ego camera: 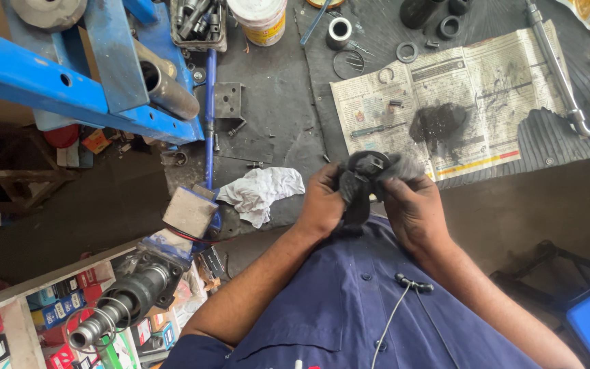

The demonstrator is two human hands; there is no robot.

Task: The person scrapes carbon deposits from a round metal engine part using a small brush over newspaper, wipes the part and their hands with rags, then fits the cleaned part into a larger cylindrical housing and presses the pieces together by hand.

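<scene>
Overhead, a greasy black workbench (274, 130) bears stained newspaper (445, 102).

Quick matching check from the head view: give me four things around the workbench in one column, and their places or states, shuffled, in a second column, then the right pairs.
Things:
1. White rag
2. Newspaper
3. Dark round part
4. Blue metal frame

Places or states:
A. spread flat, stained with a black grease patch
B. held in a dirty cloth by the left hand and right hand
C. crumpled on the bench, just left of the hands
D. at the upper left, over the bench edge

Pairs: 1-C, 2-A, 3-B, 4-D
</scene>
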